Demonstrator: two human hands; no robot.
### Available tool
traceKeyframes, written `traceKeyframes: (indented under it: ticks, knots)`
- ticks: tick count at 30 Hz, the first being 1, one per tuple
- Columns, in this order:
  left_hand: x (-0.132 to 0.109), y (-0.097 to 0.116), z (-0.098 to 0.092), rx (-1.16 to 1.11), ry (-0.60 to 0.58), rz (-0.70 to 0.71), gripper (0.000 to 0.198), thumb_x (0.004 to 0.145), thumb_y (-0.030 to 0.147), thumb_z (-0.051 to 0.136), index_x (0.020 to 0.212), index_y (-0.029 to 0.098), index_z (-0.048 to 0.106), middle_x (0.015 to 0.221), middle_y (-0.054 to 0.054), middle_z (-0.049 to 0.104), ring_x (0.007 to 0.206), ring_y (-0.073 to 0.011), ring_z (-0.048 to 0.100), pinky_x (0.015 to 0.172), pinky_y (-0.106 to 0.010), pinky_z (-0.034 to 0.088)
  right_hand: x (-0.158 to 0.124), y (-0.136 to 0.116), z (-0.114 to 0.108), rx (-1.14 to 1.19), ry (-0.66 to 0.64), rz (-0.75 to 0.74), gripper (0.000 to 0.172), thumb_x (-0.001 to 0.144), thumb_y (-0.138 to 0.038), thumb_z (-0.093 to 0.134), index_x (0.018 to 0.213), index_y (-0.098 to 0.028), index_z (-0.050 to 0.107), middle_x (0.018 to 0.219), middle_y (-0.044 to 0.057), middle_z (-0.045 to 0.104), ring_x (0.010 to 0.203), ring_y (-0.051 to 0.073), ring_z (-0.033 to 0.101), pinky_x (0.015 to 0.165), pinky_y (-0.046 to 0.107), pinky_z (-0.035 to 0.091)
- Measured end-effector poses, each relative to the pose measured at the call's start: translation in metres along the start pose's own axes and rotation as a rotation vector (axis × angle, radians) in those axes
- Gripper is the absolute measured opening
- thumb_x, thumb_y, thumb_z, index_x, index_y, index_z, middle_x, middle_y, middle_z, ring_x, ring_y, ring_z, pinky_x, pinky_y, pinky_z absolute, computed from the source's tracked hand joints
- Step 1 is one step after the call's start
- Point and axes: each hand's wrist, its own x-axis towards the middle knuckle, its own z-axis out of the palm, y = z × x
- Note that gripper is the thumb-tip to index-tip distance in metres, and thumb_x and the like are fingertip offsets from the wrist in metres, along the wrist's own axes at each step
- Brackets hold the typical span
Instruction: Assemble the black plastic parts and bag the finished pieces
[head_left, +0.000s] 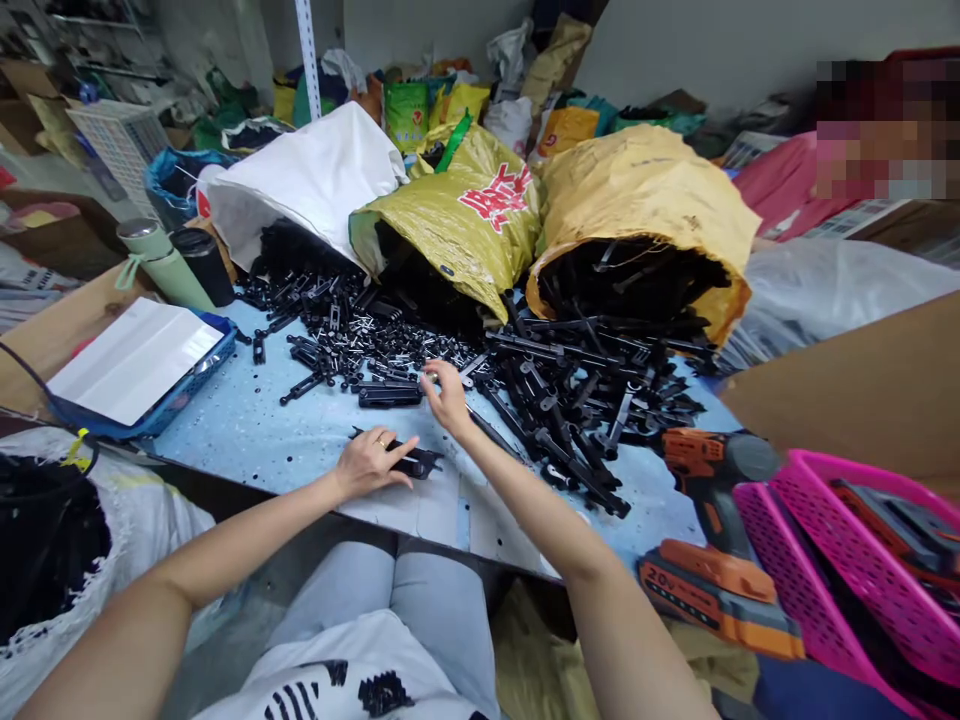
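My left hand (pixel 369 462) rests on a black plastic part (pixel 416 462) near the front edge of the light blue table (pixel 247 420), its fingers curled over the piece. My right hand (pixel 448 395) reaches forward into the heap of small black plastic parts (pixel 352 330), fingertips pinched on a small piece that I cannot make out. A longer black assembled bar (pixel 390 396) lies just left of the right hand. A second heap of long black plastic strips (pixel 592 390) spreads to the right.
Three sacks lie open at the back: white (pixel 307 180), green-yellow (pixel 457 220), yellow (pixel 645 190). An orange cordless drill (pixel 712 530) and a pink basket (pixel 847 570) sit right. A blue tray holding a white sheet (pixel 135 365) and two bottles (pixel 161 265) are left. Another person (pixel 862 150) sits far right.
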Motion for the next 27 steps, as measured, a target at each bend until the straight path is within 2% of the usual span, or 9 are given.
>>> traceKeyframes:
  ticks: [4,7,10,14,17,20,22,24,27]
  knots:
    - [0.027,-0.030,0.025,0.110,-0.232,-0.097,0.051,0.084,0.050,0.054,0.130,0.027,0.051,0.128,-0.016,0.052,0.123,-0.0315,0.042,0.098,-0.049,0.034,0.089,0.030,0.034,-0.279,-0.148,0.019,0.030,0.092,-0.034,0.039,0.109,-0.016,0.056,0.111,0.012,0.059,0.105,0.022,0.050,0.095,0.036,0.039]
    - [0.049,-0.046,0.027,0.102,-0.262,-0.237,0.060,0.086,0.052,0.050,0.138,0.025,0.040,0.135,-0.015,0.047,0.129,-0.0315,0.036,0.101,-0.051,0.029,0.134,0.031,0.069,-0.439,-0.245,0.057,0.038,0.091,-0.032,0.042,0.124,-0.015,0.050,0.126,0.014,0.052,0.113,0.025,0.046,0.097,0.039,0.038]
    - [0.053,-0.087,0.010,0.109,-0.099,-0.542,0.057,0.089,0.049,0.045,0.137,0.019,0.038,0.135,-0.015,0.045,0.127,-0.0300,0.036,0.100,-0.048,0.031,0.158,0.033,0.089,-0.422,-0.344,0.146,0.039,0.088,-0.027,0.050,0.124,-0.016,0.054,0.126,0.015,0.053,0.114,0.028,0.047,0.097,0.043,0.038]
    - [0.020,-0.173,-0.025,0.197,0.281,-1.292,0.052,0.082,0.034,0.059,0.121,0.004,0.044,0.122,-0.024,0.048,0.115,-0.0360,0.043,0.090,-0.053,0.039,0.161,0.043,0.080,-0.319,-0.338,0.207,0.030,0.085,-0.022,0.052,0.111,-0.014,0.065,0.114,0.014,0.063,0.112,0.026,0.053,0.100,0.041,0.038]
    - [-0.013,-0.217,-0.039,0.184,0.360,-1.458,0.044,0.077,0.030,0.066,0.105,0.001,0.048,0.113,-0.028,0.048,0.113,-0.0418,0.042,0.081,-0.062,0.039,0.135,0.042,0.057,-0.256,-0.262,0.276,0.036,0.089,-0.028,0.046,0.117,-0.013,0.062,0.115,0.012,0.064,0.106,0.023,0.058,0.096,0.039,0.043]
    - [-0.030,-0.224,-0.042,0.126,0.444,-1.410,0.029,0.079,0.029,0.064,0.090,0.007,0.049,0.106,-0.021,0.051,0.115,-0.0399,0.040,0.085,-0.068,0.034,0.078,0.030,0.026,-0.068,-0.215,0.362,0.041,0.087,-0.038,0.049,0.117,-0.013,0.062,0.106,0.011,0.069,0.092,0.020,0.065,0.083,0.035,0.051]
    - [-0.029,-0.214,-0.045,0.092,0.512,-1.320,0.027,0.080,0.028,0.062,0.090,0.007,0.048,0.108,-0.018,0.050,0.117,-0.0367,0.037,0.092,-0.068,0.028,0.026,0.020,-0.002,0.146,-0.194,0.411,0.044,0.082,-0.045,0.056,0.113,-0.015,0.065,0.103,0.010,0.070,0.090,0.021,0.066,0.081,0.036,0.052]
    - [-0.023,-0.192,-0.048,0.041,0.539,-1.209,0.029,0.082,0.026,0.060,0.097,0.005,0.047,0.111,-0.017,0.050,0.116,-0.0313,0.039,0.099,-0.060,0.029,-0.031,0.010,-0.038,0.270,-0.236,0.419,0.043,0.078,-0.047,0.062,0.109,-0.019,0.067,0.105,0.009,0.069,0.094,0.022,0.065,0.085,0.039,0.052]
    - [-0.012,-0.132,-0.045,-0.114,0.454,-0.997,0.030,0.085,0.029,0.057,0.106,0.008,0.049,0.103,-0.010,0.056,0.098,-0.0208,0.053,0.091,-0.041,0.043,-0.104,-0.006,-0.093,0.161,-0.449,0.345,0.039,0.081,-0.042,0.060,0.115,-0.023,0.063,0.114,0.007,0.066,0.103,0.023,0.062,0.092,0.040,0.049]
